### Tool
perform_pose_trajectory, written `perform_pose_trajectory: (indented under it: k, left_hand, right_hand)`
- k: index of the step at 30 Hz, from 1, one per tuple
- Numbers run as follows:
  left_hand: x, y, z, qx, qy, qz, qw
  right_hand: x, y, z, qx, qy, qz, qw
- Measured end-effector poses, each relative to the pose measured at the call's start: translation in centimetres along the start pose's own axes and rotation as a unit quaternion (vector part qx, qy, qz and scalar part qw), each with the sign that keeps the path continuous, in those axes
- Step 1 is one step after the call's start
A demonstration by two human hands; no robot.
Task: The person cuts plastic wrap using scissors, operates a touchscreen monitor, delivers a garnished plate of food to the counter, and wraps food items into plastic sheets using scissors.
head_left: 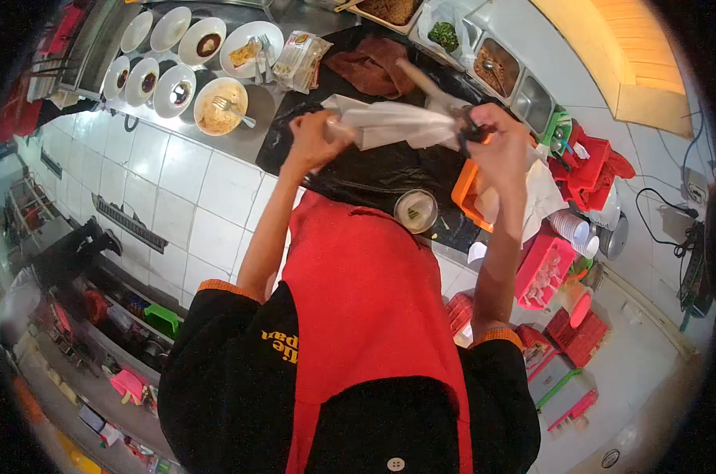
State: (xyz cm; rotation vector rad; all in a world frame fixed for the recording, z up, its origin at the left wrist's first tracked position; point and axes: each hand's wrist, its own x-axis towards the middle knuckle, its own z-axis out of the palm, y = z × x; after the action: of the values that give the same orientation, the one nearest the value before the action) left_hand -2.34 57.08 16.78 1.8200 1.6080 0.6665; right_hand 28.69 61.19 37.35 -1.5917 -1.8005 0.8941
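Note:
A translucent plastic bag is stretched across the black work surface, blurred by motion. My left hand is closed on the bag's left end. At the bag's other end, my right hand is closed round dark-handled scissors, whose blades I cannot make out. Just beyond the bag lies a brown cloth, with a blurred, pale wooden-looking handle beside it. Below the bag, near the counter's front edge, stands a clear round cup with something green in it.
Several white bowls with dark sauce, a plate with food and forks and a used bowl stand at left, beside a printed packet. Metal food trays line the back. An orange bin stands near my right forearm.

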Motion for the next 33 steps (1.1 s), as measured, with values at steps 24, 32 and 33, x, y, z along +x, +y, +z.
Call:
perform_pose_trajectory:
  k: [24, 32, 33]
  left_hand:
    - [-5.3, -0.2, 4.8, -0.222, -0.177, -0.041, 0.958]
    - [-3.6, 6.5, 5.2, -0.133, -0.008, 0.12, 0.984]
    - [-2.9, 7.2, 5.9, -0.134, -0.008, 0.12, 0.984]
  right_hand:
    - [1.5, 15.3, 7.1, 0.014, -0.306, 0.25, 0.918]
    - [-0.3, 14.2, 10.3, -0.027, -0.236, 0.248, 0.939]
    - [0.0, 14.0, 10.4, -0.018, -0.234, 0.257, 0.938]
